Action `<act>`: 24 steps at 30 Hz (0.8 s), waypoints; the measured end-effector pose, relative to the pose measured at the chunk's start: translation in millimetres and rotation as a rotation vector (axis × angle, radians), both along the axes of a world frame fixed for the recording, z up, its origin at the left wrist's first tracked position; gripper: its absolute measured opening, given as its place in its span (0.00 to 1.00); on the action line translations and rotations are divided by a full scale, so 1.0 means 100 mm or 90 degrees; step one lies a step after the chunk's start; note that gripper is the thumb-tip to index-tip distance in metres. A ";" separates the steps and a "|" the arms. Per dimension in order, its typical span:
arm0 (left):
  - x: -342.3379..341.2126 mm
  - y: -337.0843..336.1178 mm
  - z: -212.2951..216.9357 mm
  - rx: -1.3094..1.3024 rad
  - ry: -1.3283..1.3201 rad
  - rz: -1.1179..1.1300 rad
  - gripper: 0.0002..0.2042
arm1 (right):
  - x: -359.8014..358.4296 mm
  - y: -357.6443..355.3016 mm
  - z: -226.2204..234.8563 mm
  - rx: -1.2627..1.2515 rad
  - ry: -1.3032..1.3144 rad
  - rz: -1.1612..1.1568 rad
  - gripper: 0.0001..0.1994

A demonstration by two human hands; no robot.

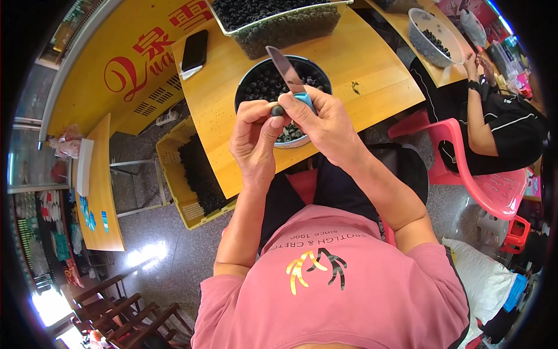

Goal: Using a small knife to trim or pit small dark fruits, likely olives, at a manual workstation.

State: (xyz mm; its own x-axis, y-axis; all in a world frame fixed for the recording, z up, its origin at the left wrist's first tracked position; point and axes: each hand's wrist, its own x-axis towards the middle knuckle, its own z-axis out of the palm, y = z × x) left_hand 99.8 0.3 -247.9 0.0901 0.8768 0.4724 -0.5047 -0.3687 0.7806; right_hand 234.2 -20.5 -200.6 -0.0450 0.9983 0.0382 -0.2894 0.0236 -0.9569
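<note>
My left hand (253, 135) pinches a small dark round fruit (277, 110) between thumb and fingers, just above the near rim of a metal bowl (240, 93) filled with the same dark fruits. My right hand (323, 120) grips a knife with a light blue handle (304, 99). Its blade (284, 67) points up and away over the bowl. The two hands meet at the fruit, over the front edge of a wooden table (360, 64).
A clear plastic tub (290, 29) of dark fruits stands behind the bowl, and a black phone (195, 50) lies at the table's left. A yellow crate (174, 174) sits on the floor to the left. At the right a person in black sits on a pink chair (488, 186) by another table with a bowl (436, 36).
</note>
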 end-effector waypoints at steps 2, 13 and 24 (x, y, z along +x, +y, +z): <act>-0.03 0.00 0.02 0.028 0.044 0.024 0.09 | 0.01 0.00 0.00 -0.016 -0.013 0.007 0.10; -0.30 0.06 0.07 0.053 0.069 -0.031 0.09 | -0.09 0.06 0.08 0.017 0.068 0.085 0.10; -1.46 0.29 -0.10 -0.092 0.310 0.368 0.09 | 0.49 0.20 -0.09 0.034 -0.185 -0.038 0.13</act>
State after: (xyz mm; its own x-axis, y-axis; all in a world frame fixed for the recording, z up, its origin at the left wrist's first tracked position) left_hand -46.4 29.7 -257.6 -0.2327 0.8975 0.3746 0.1501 -0.3475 0.9256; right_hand 283.1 -0.9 -209.8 -0.0022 0.9964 0.0842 -0.0001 0.0842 -0.9964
